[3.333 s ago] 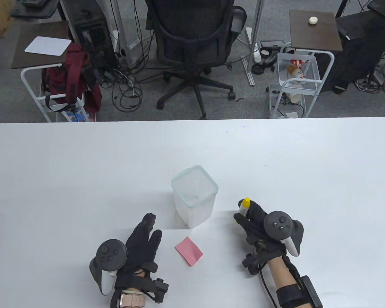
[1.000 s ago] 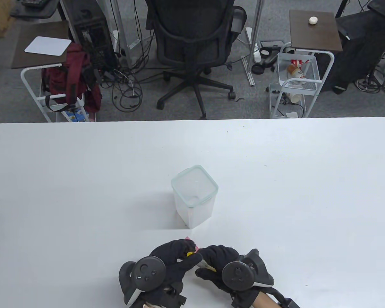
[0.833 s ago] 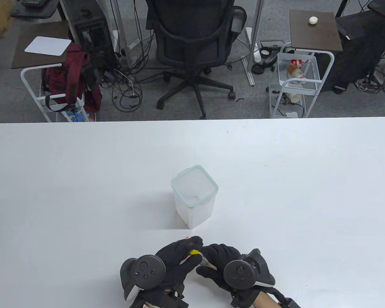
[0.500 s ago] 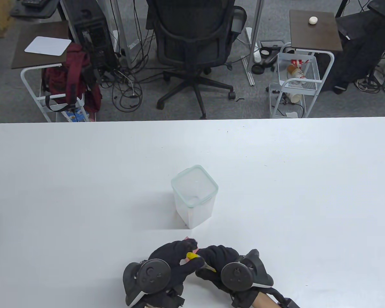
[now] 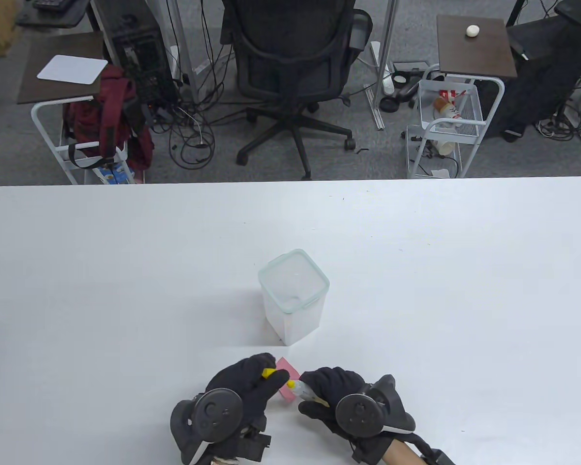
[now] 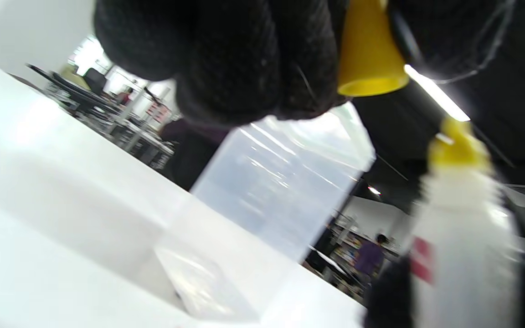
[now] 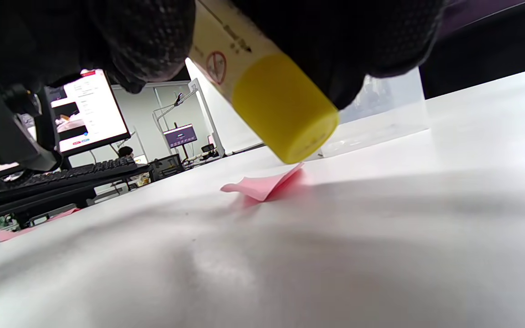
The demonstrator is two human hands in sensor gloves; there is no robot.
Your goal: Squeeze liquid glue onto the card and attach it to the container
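The left hand [image 5: 244,387] had just pulled the yellow cap [image 5: 269,372] off the glue bottle [image 5: 304,390]: half a second before, cap and bottle met between the two hands, and now the cap sat apart to the left, pinched in the left fingers [image 6: 244,59]. The right hand [image 5: 336,395] gripped the bottle, fingers wrapped around its body, with the bare nozzle pointing left toward the pink card [image 5: 289,379]. The card lay on the tabletop [image 5: 126,271] between the hands, one corner slightly lifted in the right wrist view. The clear container [image 5: 294,295] stood just beyond it, apart from both hands. With the bottle open, the squeezing step looked ready to begin; no glue appeared on the card yet.
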